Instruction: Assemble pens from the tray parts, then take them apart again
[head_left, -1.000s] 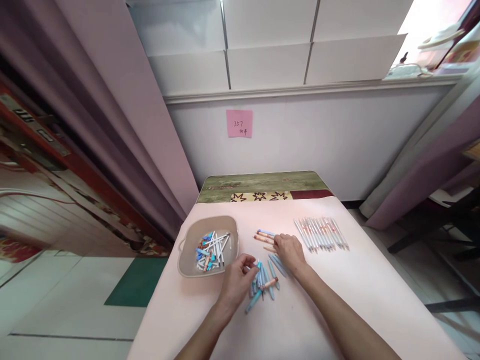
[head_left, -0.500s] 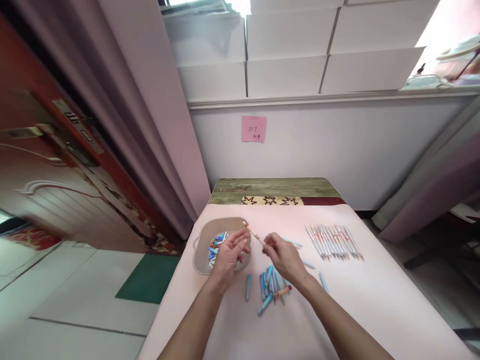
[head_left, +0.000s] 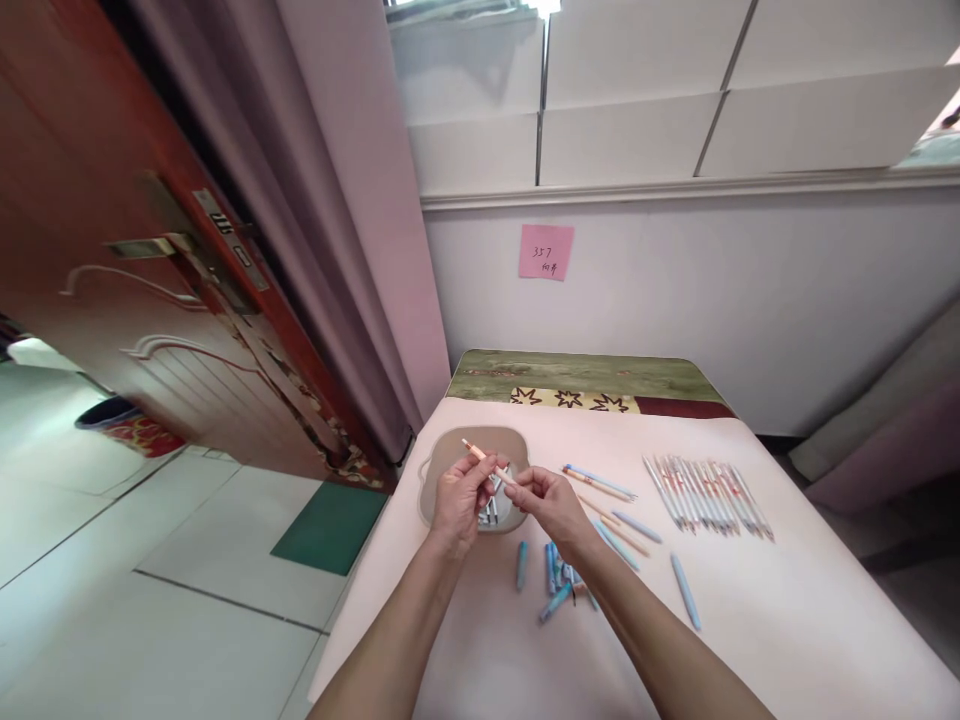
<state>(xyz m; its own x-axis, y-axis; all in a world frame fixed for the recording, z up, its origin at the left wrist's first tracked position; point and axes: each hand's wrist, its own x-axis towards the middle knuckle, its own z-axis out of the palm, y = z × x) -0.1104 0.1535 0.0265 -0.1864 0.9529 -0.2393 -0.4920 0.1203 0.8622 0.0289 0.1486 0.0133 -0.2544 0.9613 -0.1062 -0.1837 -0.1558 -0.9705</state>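
Observation:
A slim orange-and-white pen [head_left: 476,452] slants across the beige basin [head_left: 448,447], gripped at both hands. My left hand [head_left: 459,500] pinches its middle between thumb and fingers. At its lower end, my right hand [head_left: 553,507] has thumb and fingers closed on it. Small white and dark pen parts [head_left: 489,513] lie in the basin, partly hidden by my left hand. Below my right wrist is a pile of blue pen parts [head_left: 553,568], partly covered by the forearm. A single blue tube [head_left: 522,566] rests to the left of that pile.
On the right of the pink-white tabletop [head_left: 817,610], several pens [head_left: 709,495] lie side by side in a row. Loose blue and orange barrels [head_left: 617,545] are scattered between that row and my right hand. A pink note [head_left: 546,252] is on the wall behind.
My left hand has come to the pen and now pinches it, where before it was open beside it. The camera view has swung left, and more loose barrels show.

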